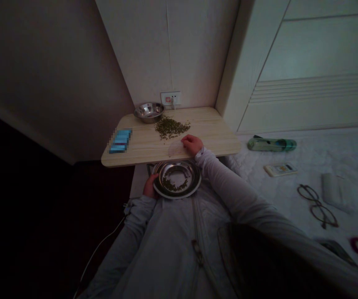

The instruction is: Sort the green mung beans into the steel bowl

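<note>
My left hand (150, 186) grips the left rim of a shiny metal bowl (194, 178) held in front of my body, just below the near edge of the small wooden table (219, 133). Small green-brown grains (175, 185) lie in its bottom. My right hand (193, 145) is over the table near its front edge, fingers pinched at a thin, see-through round piece (176, 148), whose kind I cannot make out. Behind that piece, a loose heap of the same grains (170, 126) is spread on the tabletop.
A second metal bowl (149, 113) stands at the table's back left, and a blurred blue object (121, 141) at its left. A wall socket (170, 98) is behind. On the bed (244, 174) lie a green bottle-like item (272, 144), a phone (280, 169) and glasses (317, 205).
</note>
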### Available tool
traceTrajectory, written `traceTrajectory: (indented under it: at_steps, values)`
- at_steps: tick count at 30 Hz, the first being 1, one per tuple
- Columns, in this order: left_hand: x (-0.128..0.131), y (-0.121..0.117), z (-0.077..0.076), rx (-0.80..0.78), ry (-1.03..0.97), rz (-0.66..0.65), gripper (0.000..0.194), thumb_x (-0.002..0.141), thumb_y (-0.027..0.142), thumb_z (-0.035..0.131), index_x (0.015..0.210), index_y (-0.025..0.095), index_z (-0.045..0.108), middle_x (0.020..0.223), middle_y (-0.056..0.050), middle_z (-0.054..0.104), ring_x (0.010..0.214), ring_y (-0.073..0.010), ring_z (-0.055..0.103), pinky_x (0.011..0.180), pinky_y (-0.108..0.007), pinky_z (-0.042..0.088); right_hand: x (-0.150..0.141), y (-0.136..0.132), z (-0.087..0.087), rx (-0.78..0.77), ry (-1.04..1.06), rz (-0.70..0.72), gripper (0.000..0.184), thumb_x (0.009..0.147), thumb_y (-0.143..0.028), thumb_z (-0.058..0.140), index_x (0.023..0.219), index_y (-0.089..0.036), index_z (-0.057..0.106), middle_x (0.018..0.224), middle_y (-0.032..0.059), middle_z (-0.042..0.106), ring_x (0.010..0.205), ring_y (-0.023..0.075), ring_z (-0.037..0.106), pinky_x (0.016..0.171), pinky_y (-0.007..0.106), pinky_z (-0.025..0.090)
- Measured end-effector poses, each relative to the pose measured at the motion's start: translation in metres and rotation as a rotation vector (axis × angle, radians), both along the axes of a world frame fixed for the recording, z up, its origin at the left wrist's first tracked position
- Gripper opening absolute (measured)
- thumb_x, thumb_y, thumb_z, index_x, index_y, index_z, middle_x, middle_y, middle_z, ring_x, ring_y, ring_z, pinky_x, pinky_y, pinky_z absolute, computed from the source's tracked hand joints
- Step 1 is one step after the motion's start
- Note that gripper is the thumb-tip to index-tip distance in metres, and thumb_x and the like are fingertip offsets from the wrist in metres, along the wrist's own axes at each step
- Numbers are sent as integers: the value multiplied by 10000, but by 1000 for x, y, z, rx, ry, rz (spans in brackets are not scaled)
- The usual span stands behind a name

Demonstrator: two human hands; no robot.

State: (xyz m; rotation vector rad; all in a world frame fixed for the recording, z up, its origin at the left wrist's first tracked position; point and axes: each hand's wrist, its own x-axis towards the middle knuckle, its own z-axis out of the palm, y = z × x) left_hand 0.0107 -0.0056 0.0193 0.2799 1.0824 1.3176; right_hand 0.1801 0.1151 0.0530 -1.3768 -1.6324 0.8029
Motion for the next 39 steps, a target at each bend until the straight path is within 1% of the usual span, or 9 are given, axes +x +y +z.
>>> traceTrajectory:
  at_steps: [7,12,19,24,28,31,34,39]
  values:
    - [0,-1,0,28,13,23,102,573,209,532,479,171,545,477,-9,590,526,-140,570,546,-236,468,0,0,-1,-18,15,4,214,620,-258,437,742,-158,582,544,-31,540,563,96,482,611,240,386]
    - [1,-1,0,3,8,15,100,568,211,532,475,177,545,491,-11,598,537,-141,571,551,-236,468,0,-1,0,-9,6,10,191,619,-255,441,714,-162,578,531,-37,536,547,91,476,596,234,382]
    - [0,0,-2,59,4,10,93,540,216,566,462,174,536,439,-1,563,517,-140,564,533,-226,462,0,3,-3,-13,3,15,198,612,-263,439,714,-169,580,521,-44,531,536,87,471,595,232,385]
    - [-1,0,-2,48,8,14,84,546,205,554,468,174,551,454,0,578,513,-128,558,521,-213,459,0,1,-2,-19,-3,24,202,611,-262,433,706,-166,582,526,-41,534,535,88,470,593,232,381]
    - [0,1,-2,43,-2,2,88,543,216,559,465,176,546,446,-3,571,531,-143,570,546,-229,465,0,0,0,-25,-3,28,194,608,-255,431,689,-162,580,507,-46,522,528,82,467,575,218,374]
    - [-1,1,-4,41,-1,-7,85,545,229,560,480,174,551,475,-10,586,550,-149,577,566,-236,467,-1,0,0,-25,-1,22,199,609,-259,431,697,-165,583,502,-49,519,526,82,467,573,218,373]
    - [-2,2,-6,44,22,11,64,546,220,559,502,173,562,510,-9,606,560,-142,577,567,-230,465,0,0,-1,-30,-6,22,206,613,-268,436,710,-168,587,512,-44,528,531,88,469,582,229,378]
    - [-2,2,-6,52,18,22,66,545,207,553,487,177,558,480,-6,594,556,-144,576,559,-230,466,0,1,-3,-29,-13,29,207,617,-275,440,714,-172,591,522,-40,537,542,93,475,599,235,386]
